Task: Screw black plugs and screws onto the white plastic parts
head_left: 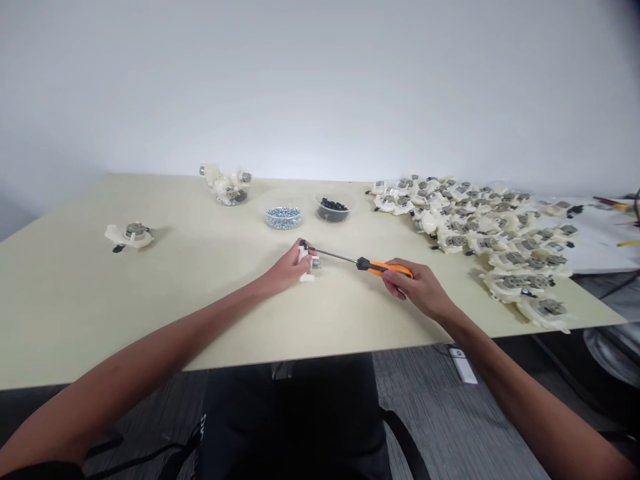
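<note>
My left hand (pixel 290 265) is closed around a small cream plastic part with a grey motor (pixel 307 275), holding it just above the middle of the table. A black piece (pixel 303 244) shows at its top edge. In my right hand (pixel 417 288) is a screwdriver (pixel 384 268) with an orange and black handle, its fingers wrapped round the grip. The shaft points left, and its tip meets the part near the black piece; the exact contact is too small to make out.
Behind my hands stand a clear bowl of silvery screws (pixel 283 217) and a clear bowl of black pieces (pixel 333 209). Many similar motor assemblies (pixel 470 213) crowd the table's right side. Several more (pixel 226 183) are heaped at the back left, and a single assembly (pixel 131 235) lies left.
</note>
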Tool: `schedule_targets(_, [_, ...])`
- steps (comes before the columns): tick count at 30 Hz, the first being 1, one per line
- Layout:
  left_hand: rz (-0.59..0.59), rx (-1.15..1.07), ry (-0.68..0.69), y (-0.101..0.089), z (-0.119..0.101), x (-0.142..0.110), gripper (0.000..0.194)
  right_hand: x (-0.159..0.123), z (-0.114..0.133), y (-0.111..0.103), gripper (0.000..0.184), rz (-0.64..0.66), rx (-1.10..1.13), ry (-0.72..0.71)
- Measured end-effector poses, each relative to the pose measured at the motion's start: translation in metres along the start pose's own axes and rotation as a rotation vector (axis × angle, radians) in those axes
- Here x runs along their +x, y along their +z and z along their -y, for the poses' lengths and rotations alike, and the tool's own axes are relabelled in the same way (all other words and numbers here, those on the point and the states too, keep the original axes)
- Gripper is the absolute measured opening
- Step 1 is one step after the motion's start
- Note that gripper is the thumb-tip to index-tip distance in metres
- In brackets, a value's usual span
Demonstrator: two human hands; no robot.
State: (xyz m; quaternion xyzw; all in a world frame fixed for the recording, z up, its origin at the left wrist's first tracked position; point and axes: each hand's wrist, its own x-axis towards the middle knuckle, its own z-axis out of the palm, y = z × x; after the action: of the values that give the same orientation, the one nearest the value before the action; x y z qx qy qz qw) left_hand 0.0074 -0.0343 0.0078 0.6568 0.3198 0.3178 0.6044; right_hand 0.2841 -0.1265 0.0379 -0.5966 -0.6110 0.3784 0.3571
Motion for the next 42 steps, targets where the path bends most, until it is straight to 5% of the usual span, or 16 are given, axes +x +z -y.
schedule_targets(3, [-0.02, 0.061, 0.043, 0.0, -0.002, -0.005, 0.02, 0.003, -0.007, 0.005, 0.041, 0.08, 0.162, 0.131])
schedule_targets(6, [-0.014, 0.081, 0.061, 0.001, -0.003, -0.007, 0.02, 0.004, -0.013, 0.001, 0.035, 0.074, 0.172, 0.119])
schedule_targets(12, [0.061, 0.135, 0.036, 0.006, -0.002, -0.003, 0.02, -0.001, -0.012, -0.025, 0.042, -0.253, -0.077, -0.137])
schedule_targets(15, [0.06, 0.12, 0.021, 0.007, -0.003, -0.002, 0.021, -0.007, -0.006, -0.027, 0.039, -0.319, -0.268, -0.206])
schedule_targets(19, [0.032, 0.105, 0.026, 0.007, -0.007, -0.004, 0.019, -0.013, 0.001, -0.018, 0.037, -0.263, -0.365, -0.111])
schedule_targets(25, [0.051, 0.124, 0.088, 0.005, -0.007, -0.007, 0.021, -0.009, -0.003, -0.013, 0.029, -0.09, -0.133, -0.038])
schedule_targets(32, [0.065, 0.136, 0.114, 0.007, -0.002, -0.005, 0.016, -0.01, -0.01, -0.015, 0.037, -0.252, -0.067, -0.092])
schedule_targets(42, [-0.017, 0.181, 0.101, 0.01, -0.007, -0.008, 0.014, -0.013, 0.0, -0.012, 0.028, -0.188, -0.093, -0.026])
